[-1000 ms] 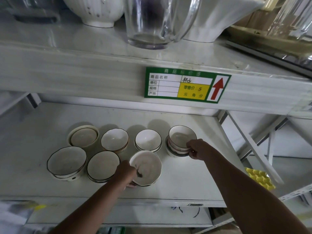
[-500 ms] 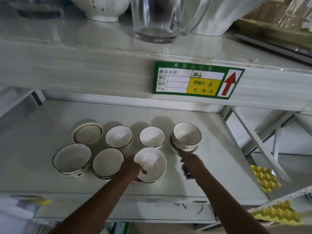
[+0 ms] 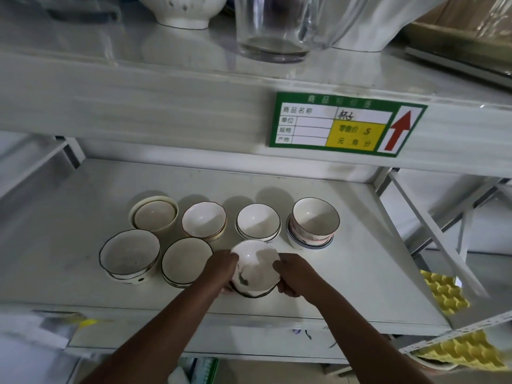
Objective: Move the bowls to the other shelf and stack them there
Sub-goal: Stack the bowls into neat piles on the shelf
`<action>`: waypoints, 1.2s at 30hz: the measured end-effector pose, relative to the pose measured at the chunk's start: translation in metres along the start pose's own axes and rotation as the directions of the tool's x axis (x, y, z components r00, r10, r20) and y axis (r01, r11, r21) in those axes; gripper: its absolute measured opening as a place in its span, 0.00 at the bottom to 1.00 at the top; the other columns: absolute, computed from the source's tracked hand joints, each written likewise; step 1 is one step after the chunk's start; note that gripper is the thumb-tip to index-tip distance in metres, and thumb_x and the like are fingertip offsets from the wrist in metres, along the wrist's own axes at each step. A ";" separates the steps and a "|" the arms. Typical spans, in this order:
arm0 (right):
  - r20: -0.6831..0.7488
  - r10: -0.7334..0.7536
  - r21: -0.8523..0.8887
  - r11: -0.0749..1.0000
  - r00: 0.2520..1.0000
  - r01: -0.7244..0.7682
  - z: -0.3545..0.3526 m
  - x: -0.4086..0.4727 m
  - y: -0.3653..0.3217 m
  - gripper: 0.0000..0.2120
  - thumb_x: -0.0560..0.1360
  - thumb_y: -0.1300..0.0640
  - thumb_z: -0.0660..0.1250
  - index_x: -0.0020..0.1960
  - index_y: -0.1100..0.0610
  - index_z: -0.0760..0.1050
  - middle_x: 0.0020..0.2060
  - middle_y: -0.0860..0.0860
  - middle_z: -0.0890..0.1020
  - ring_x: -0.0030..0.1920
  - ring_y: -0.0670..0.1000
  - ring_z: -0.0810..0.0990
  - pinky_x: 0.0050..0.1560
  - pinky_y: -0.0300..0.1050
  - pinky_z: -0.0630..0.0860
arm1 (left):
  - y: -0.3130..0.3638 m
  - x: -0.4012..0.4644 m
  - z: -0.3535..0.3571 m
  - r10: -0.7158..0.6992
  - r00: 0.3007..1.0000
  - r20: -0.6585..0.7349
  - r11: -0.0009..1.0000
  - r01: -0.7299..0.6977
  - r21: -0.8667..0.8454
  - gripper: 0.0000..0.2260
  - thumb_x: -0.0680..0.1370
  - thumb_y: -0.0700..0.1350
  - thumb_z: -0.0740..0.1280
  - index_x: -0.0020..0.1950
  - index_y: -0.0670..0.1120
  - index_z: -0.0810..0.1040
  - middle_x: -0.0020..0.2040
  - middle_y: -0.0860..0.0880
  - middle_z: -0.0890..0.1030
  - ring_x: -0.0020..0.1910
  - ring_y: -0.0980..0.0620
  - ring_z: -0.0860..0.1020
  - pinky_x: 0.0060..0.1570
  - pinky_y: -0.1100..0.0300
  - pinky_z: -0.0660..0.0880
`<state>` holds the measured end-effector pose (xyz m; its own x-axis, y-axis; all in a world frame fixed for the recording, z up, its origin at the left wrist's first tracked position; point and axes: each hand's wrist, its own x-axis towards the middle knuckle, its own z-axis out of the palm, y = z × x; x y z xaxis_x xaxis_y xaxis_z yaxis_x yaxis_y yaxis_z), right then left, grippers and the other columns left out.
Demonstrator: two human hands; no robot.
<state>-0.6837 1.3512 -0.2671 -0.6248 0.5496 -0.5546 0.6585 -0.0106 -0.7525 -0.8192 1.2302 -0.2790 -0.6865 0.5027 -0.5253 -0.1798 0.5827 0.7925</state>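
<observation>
Squarely between both hands, front bowl (image 3: 256, 266), left hand (image 3: 221, 270) and right hand (image 3: 293, 273) fingers curled around its rim.

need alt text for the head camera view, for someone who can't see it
Both hands, left hand and right hand, hold a white bowl at the front of a white shelf. Six more bowls or bowl stacks stand behind and to its left, and a green price label hangs on the shelf edge above.

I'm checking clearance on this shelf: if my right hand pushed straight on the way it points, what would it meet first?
The right hand grips the bowl and points up-left across it, so beyond that bowl it would probably meet the stacked bowls in the back row first; depth is hard to judge from one view.
</observation>
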 end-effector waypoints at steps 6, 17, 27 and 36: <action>0.033 0.038 -0.134 0.990 0.999 -0.033 0.000 -0.002 0.000 0.14 0.78 0.57 0.58 0.58 0.63 0.75 0.28 0.56 0.79 0.20 0.53 0.72 0.22 0.37 0.67 | 0.000 -0.008 -0.002 -0.046 0.998 0.052 0.997 0.049 -0.055 0.16 0.71 0.42 0.59 0.56 0.44 0.78 0.55 0.39 0.78 0.51 0.38 0.79 0.46 0.36 0.80; 0.069 -0.007 -0.068 0.998 0.998 0.011 0.002 -0.005 0.000 0.13 0.77 0.60 0.55 0.56 0.63 0.74 0.41 0.71 0.84 0.37 0.64 0.85 0.35 0.44 0.81 | -0.002 -0.011 -0.002 0.088 0.996 -0.018 0.987 -0.085 0.138 0.17 0.75 0.38 0.56 0.62 0.42 0.76 0.59 0.39 0.78 0.56 0.36 0.78 0.40 0.39 0.81; -0.160 -0.119 -0.054 0.992 0.980 0.112 -0.023 -0.003 -0.071 0.10 0.78 0.60 0.56 0.48 0.63 0.75 0.37 0.68 0.84 0.35 0.64 0.86 0.49 0.58 0.83 | 0.075 0.009 -0.023 0.290 0.953 -0.085 0.944 -0.270 0.189 0.14 0.78 0.40 0.57 0.62 0.46 0.74 0.58 0.42 0.76 0.51 0.40 0.76 0.29 0.48 0.80; -0.347 -0.024 0.123 0.990 0.938 0.071 -0.015 0.021 -0.100 0.14 0.82 0.59 0.60 0.37 0.56 0.69 0.36 0.55 0.77 0.40 0.52 0.85 0.39 0.45 0.83 | 0.105 0.063 -0.017 0.399 0.911 -0.104 0.866 -0.337 0.370 0.16 0.80 0.43 0.59 0.66 0.40 0.74 0.65 0.38 0.76 0.64 0.39 0.74 0.61 0.54 0.72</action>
<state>-0.7562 1.3761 -0.1986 -0.4563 0.8054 -0.3783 0.5560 -0.0738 -0.8279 -0.8935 1.3121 -0.2231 -0.7705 0.6240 -0.1302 0.3362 0.5713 0.7487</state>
